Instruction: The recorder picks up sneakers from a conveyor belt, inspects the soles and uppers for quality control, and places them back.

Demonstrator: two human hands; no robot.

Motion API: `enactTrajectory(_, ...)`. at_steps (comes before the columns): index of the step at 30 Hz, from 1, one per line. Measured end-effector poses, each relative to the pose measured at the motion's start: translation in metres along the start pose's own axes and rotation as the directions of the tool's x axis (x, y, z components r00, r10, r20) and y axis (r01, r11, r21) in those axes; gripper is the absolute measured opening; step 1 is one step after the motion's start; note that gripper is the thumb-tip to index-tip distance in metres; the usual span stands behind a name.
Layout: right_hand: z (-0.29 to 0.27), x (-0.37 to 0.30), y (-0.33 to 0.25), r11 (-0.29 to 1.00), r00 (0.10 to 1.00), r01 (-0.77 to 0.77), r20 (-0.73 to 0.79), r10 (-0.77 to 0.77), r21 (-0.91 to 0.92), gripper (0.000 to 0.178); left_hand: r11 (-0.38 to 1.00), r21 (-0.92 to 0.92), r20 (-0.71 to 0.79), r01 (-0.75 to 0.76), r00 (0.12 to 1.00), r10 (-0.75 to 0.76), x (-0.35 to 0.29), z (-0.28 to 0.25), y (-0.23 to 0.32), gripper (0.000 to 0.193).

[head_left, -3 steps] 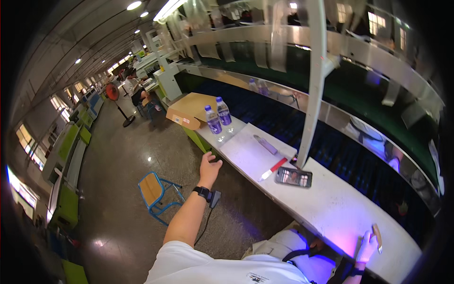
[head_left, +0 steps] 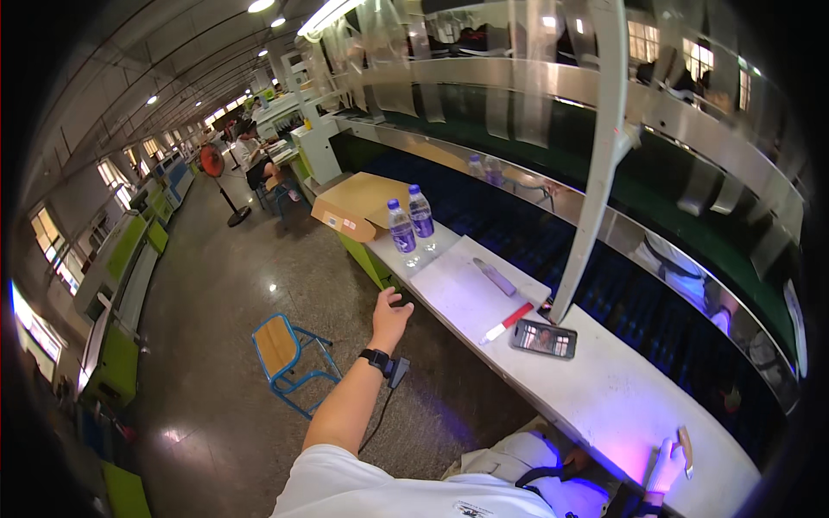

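My left hand (head_left: 393, 315) is held out over the floor beside the white bench (head_left: 553, 388), fingers apart and slightly curled, with nothing in them. Its wrist wears a black band with a small dark box and a cable. At the bench's near right end, my right hand (head_left: 663, 468), which looks gloved and lit violet, is closed round a brown wooden-handled tool (head_left: 686, 451); its kind I cannot make out. On the bench between the hands lie a phone (head_left: 544, 339), a red and white pen-like tool (head_left: 507, 323) and a slim greyish-purple tool (head_left: 494, 276).
Two purple-labelled water bottles (head_left: 402, 229) stand by an open cardboard box (head_left: 363, 205) at the bench's far end. A dark conveyor (head_left: 518, 233) runs behind, with a white post (head_left: 596, 173) before it. Left are a stool (head_left: 278, 345), a red fan (head_left: 212, 161) and a seated person (head_left: 252, 160).
The view has shifted slightly, so the bench and its things sit a little lower in the picture. Both hands keep much the same pose.
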State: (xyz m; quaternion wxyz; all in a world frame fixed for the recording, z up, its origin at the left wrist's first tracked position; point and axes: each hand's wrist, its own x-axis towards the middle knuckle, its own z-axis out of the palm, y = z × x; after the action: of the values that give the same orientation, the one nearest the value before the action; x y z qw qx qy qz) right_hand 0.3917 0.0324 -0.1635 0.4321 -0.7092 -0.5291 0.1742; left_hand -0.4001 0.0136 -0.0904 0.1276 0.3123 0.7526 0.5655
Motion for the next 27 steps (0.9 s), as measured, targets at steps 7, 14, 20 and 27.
enactTrajectory(7,0.001,0.002,-0.015,0.990,0.998,0.056,0.036,-0.052,-0.128,0.030,1.000,0.006,0.011,-0.002,1.000,0.002,0.010,0.003,-0.005,0.072)
enactTrajectory(14,0.010,-0.017,-0.068,0.993,0.999,0.049,0.028,-0.047,-0.111,0.028,0.978,0.064,-0.122,-0.197,0.971,0.204,0.091,0.031,0.003,0.094)
enactTrajectory(20,0.007,-0.029,-0.087,0.925,1.000,0.017,0.000,-0.018,-0.379,0.031,0.966,0.162,-0.216,-0.204,0.947,0.236,0.163,0.053,0.006,0.116)
enactTrajectory(27,0.006,-0.026,-0.086,0.924,0.998,0.014,0.069,0.014,-0.381,0.033,0.972,0.033,-0.212,-0.231,0.949,0.233,0.217,0.060,0.007,0.102)
